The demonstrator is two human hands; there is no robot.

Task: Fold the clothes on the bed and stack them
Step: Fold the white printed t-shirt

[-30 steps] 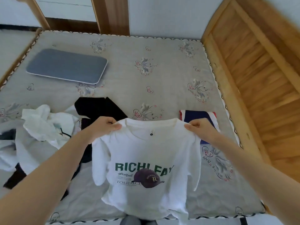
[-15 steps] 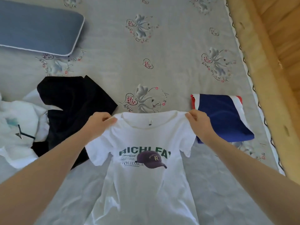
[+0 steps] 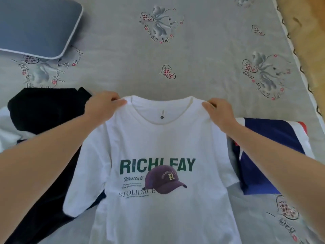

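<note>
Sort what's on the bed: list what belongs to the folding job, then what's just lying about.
Job: white T-shirt, pinched at the shoulders by left hand and right hand; black garment; folded navy garment.
Lying about: blue pillow.

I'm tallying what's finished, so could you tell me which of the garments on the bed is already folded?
The navy garment with red and white stripes, beside the right hand, lies folded. The white T-shirt is held open, and the black garment lies loose.

White T-shirt (image 3: 158,141), green lettering
</note>
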